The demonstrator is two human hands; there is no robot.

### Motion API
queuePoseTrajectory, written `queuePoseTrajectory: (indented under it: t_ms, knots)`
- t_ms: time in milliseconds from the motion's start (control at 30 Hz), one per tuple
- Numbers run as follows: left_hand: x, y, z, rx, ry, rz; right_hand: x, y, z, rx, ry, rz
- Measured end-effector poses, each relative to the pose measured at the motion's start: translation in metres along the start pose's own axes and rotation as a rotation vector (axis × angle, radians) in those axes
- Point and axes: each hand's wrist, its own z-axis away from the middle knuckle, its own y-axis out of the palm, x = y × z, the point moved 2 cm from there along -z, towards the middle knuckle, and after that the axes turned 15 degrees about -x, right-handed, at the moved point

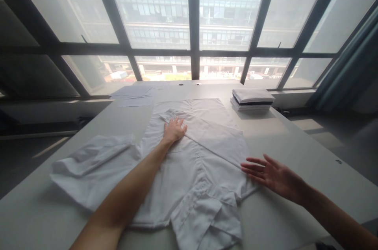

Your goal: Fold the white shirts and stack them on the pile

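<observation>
A white shirt point(218, 139) is spread on the table in front of me, creased along its middle. One sleeve point(97, 159) reaches out to the left, and a crumpled part lies bunched at the near edge. My left hand point(175, 129) rests on the upper part of the cloth with its fingers spread. At the shirt's right edge, my right hand point(273, 173) is open, its fingers stretched toward the fabric and holding nothing. Whether those fingertips touch the cloth I cannot tell.
The white table point(298, 163) extends toward tall windows point(193, 17). Folded cloths point(252, 98), white with a dark layer, are stacked at the back right. Thin white sheets point(132, 94) lie at the back left. A curtain point(345, 61) hangs at the right.
</observation>
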Motion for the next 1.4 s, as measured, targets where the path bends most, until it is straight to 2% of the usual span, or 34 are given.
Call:
queuePoseTrajectory:
  t_ms: [133,267,433,533,633,800,1100,1200,1300,1400]
  knots:
    - [0.0,0.0,0.0,-0.006,0.005,-0.002,0.018,0.024,-0.016,0.042,-0.042,-0.033]
    - [0.002,0.001,-0.001,0.011,-0.005,-0.002,0.029,0.035,-0.058,-0.03,-0.061,-0.094]
    - [0.003,0.002,-0.002,0.008,0.003,-0.008,0.049,0.025,-0.113,-0.149,-0.15,-0.237]
    - [0.003,0.003,-0.002,0.007,0.004,-0.008,0.067,0.016,-0.135,-0.214,-0.236,-0.287]
    - [0.003,0.003,-0.001,0.011,-0.003,-0.007,0.081,0.007,-0.148,-0.217,-0.302,-0.31]
    - [0.003,0.005,-0.002,0.013,-0.005,-0.007,0.084,-0.004,-0.153,-0.144,-0.341,-0.349]
    - [0.001,0.0,-0.001,0.002,0.006,-0.033,0.079,0.008,-0.136,-0.199,-0.378,-0.332]
    - [0.0,-0.001,-0.001,0.005,0.007,-0.045,0.077,0.016,-0.122,-0.088,-0.36,-0.281]
    - [0.0,-0.002,-0.001,0.013,0.002,-0.048,0.071,0.027,-0.113,0.06,-0.26,-0.182]
    - [0.0,-0.002,-0.001,0.018,0.0,-0.046,0.064,0.032,-0.117,0.053,-0.186,-0.134]
